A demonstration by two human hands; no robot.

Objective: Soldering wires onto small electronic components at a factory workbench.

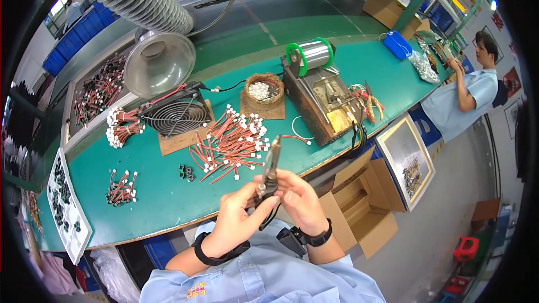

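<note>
Both my hands are together above the front edge of the green workbench (163, 219). Between them stands a soldering iron (273, 163), its metal barrel pointing up and away and its dark handle low in my grasp. My left hand (238, 221) is closed round the handle, thumb pressed along it. From the other side my right hand (303, 202) holds it with curled fingers, some hidden behind the iron. A black cord loops below the handle. Just beyond the tip lies a spread heap of red wire leads (233, 143) with white connectors.
A soldering stand with a solder spool (316, 56) is at the back right, pliers (370, 104) beside it. Left of a round bowl (264, 88) stand a fan (177, 115) and an extraction hood (160, 62). A white tray (78, 224) and carton (365, 202) flank me; a co-worker (466, 90) sits right.
</note>
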